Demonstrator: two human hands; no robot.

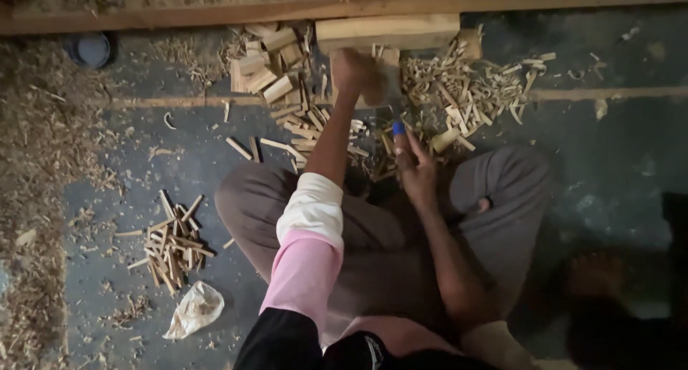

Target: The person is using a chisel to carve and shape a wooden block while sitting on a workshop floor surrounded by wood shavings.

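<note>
I sit cross-legged on a dark floor. My left hand [352, 72], on an arm in a pink and white sleeve, reaches forward and is blurred. It looks closed on a pale flat object [389, 78] just below a thick wooden block [387, 32]. My right hand [414, 166] rests low in front of my knees, over split wood sticks [373, 155]. One of its fingers wears a blue cover [398, 128]. Whether it grips a stick is hidden.
Cut wooden blocks [266, 70] are piled at the left of the thick block, and wood shavings [473, 90] at its right. A bundle of thin sticks [172, 244] and a crumpled plastic bag [195, 309] lie at my left. A long plank [215, 15] runs along the far edge, with sawdust [36, 148] heaped at the far left.
</note>
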